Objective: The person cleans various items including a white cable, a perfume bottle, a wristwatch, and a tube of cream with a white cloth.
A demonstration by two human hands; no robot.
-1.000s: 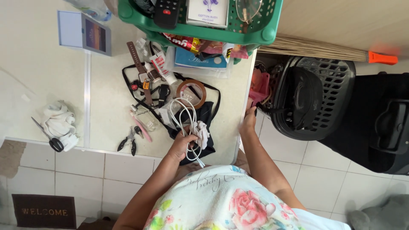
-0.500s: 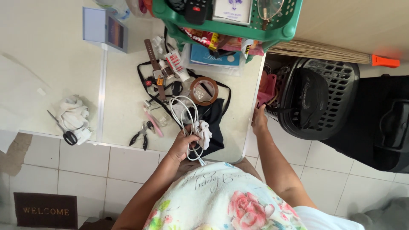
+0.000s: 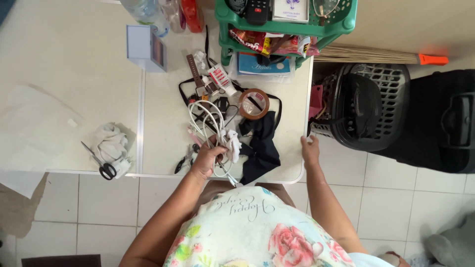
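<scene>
A white table [image 3: 74, 74] is seen from directly above, with a person in a floral top standing at its near edge. The left hand [image 3: 208, 159] is clenched around a bundle of coiled white cables [image 3: 208, 118], which lies on the table near the front edge and trails down past the hand. A small white adapter [image 3: 232, 146] is seen just beside the fingers. The right hand [image 3: 310, 148] is laid on the right edge of the table, fingers relaxed and holding nothing. A black cloth pouch [image 3: 262, 143] is spread between the two hands. A roll of brown tape [image 3: 254, 104] lies just behind the pouch. Small pliers [image 3: 185, 159] lie just left of the left hand. Further left, black-handled scissors [image 3: 101, 165] rest against a crumpled white cloth [image 3: 111, 141]. A green plastic rack [image 3: 287, 24] stands at the far edge. A dark laundry basket [image 3: 366, 106] sits on the tiled floor beside the table.
</scene>
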